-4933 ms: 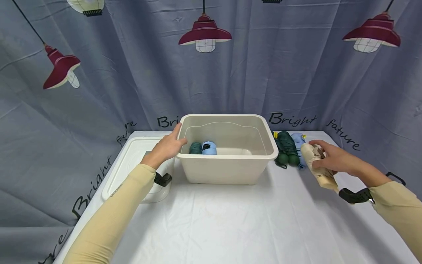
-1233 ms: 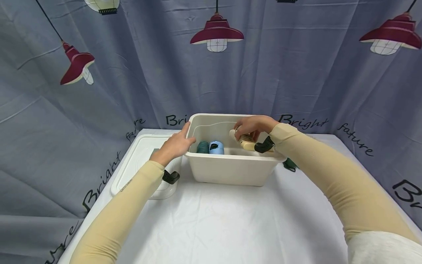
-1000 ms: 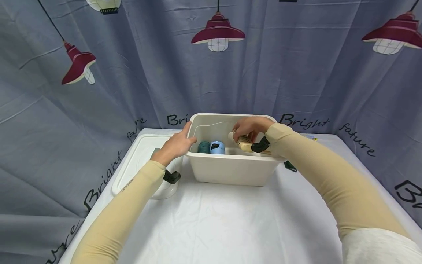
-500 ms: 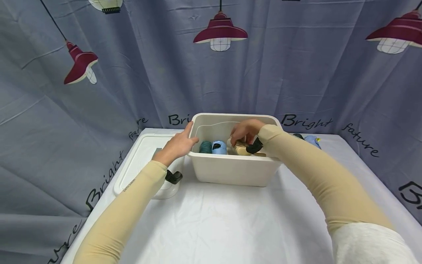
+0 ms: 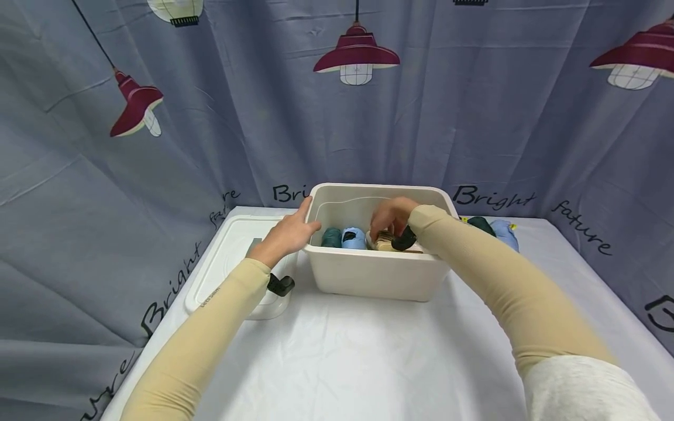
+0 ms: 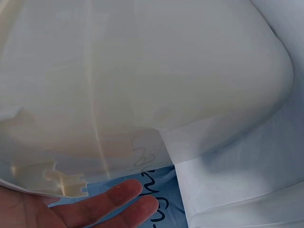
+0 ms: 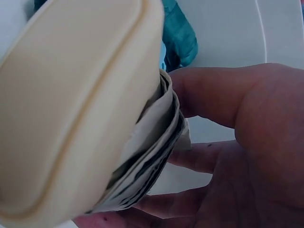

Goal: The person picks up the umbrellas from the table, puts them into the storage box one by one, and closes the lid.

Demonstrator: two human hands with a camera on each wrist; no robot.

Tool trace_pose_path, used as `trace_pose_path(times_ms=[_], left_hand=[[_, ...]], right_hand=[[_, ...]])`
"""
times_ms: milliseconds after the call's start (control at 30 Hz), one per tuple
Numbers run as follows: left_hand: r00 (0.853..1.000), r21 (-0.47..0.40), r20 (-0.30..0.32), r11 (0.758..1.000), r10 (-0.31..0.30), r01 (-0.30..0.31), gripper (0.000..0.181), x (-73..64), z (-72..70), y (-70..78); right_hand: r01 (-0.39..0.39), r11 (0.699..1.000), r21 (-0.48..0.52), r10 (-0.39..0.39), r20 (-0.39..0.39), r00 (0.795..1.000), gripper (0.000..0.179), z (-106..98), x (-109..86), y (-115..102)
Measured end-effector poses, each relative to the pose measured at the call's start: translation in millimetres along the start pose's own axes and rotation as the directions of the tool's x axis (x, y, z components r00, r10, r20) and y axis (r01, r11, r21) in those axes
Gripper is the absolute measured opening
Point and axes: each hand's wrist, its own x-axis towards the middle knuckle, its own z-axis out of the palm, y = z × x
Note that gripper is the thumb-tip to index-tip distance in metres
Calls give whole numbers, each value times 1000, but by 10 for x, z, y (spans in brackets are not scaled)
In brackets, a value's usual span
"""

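Right hand (image 5: 391, 214) moved into bin (image 5: 374, 276), fingers (image 7: 206, 91) gripping beige bundle (image 7: 71, 109)

Passage is available over the tabletop (image 5: 363, 356) from its near edge to the bin (image 5: 376, 278), between left sleeve (image 5: 205, 333) and right sleeve (image 5: 500, 286), whereas the lid (image 5: 210, 275) obstructs the left edge and the right hand (image 5: 392, 214), gripping a cream bundle (image 5: 385, 242), obstructs the bin's opening.

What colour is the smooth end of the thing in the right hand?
The smooth end is pale cream, clearest in the right wrist view.
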Motion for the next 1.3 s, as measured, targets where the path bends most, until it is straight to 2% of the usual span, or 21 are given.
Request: trace_pose_path(times_ms=[433, 733, 833, 1033, 1200, 1300], left_hand=[[1000, 14, -11, 1000, -12, 13, 78, 20, 4, -19], [1000, 30, -14, 999, 13, -13, 78, 18, 11, -7], [1000, 31, -20, 999, 11, -11, 78, 18, 16, -1], [1000, 28, -20, 1000, 10, -10, 78, 17, 14, 6], [1000, 27, -9, 1000, 8, -7, 78, 21, 13, 3], [1000, 26, -14, 1000, 8, -8, 78, 25, 16, -10]], right_hand=[[-11, 999, -37, 13, 41, 999, 44, 62, 25, -81], [-7, 999, 43, 1, 138, 990, 64, 74, 70, -62], [11, 999, 36, -16, 148, 989, 61, 87, 67, -50], [39, 999, -14, -37, 150, 988, 44, 107, 58, -40], [32, 995, 98, -47, 153, 987, 70, 117, 29, -41], [36, 994, 104, -51, 146, 988, 76, 114, 29, -42]])
